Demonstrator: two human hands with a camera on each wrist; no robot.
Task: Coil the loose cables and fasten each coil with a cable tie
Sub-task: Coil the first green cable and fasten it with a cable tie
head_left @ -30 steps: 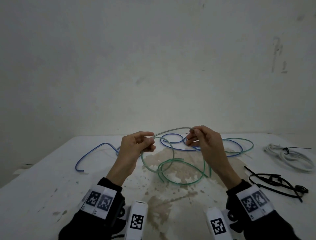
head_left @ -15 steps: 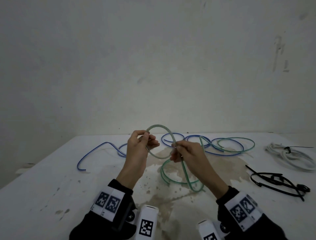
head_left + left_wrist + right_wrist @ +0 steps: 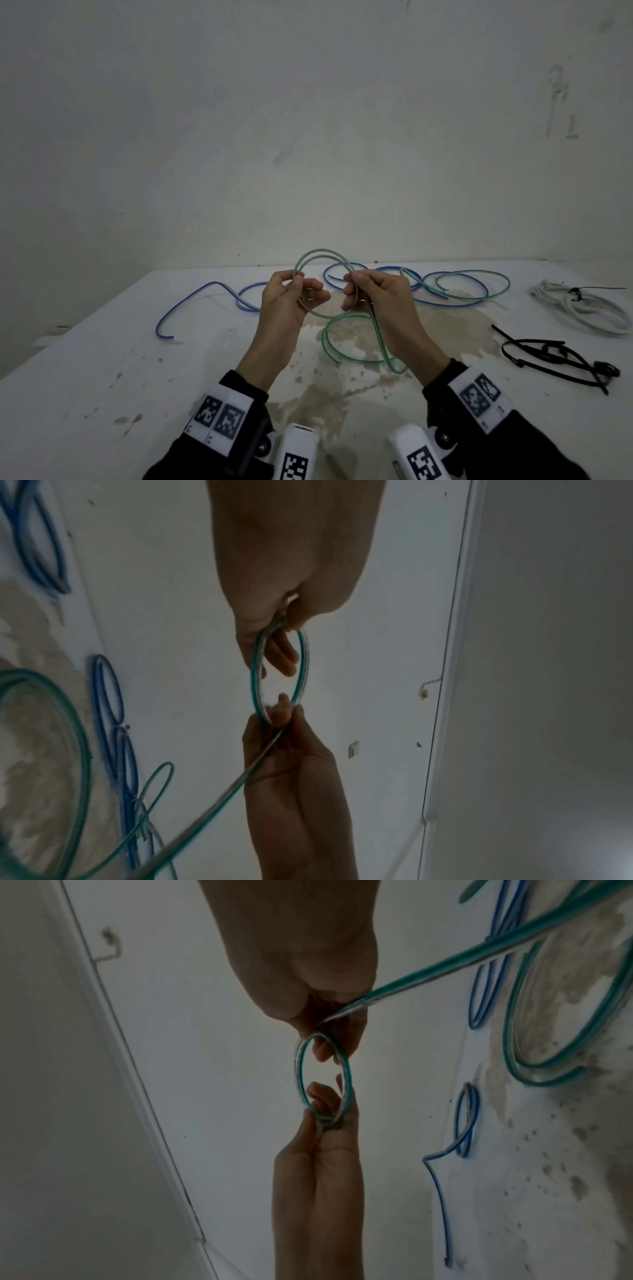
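Pinching the green cable [image 3: 320, 255] loop, both hands; no legible writing.

Three cables [image 3: 373, 337], several black ties [image 3: 555, 356]

Glossy translucent plastic green cable [image 3: 380, 339] (smooth) over stained matt table [image 3: 102, 377].

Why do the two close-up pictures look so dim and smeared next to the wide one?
Head view: even, dull light, green cable sharp. Left wrist view: left hand backlit, cable toward the camera streaked. Right wrist view: right hand dark, same streaking.
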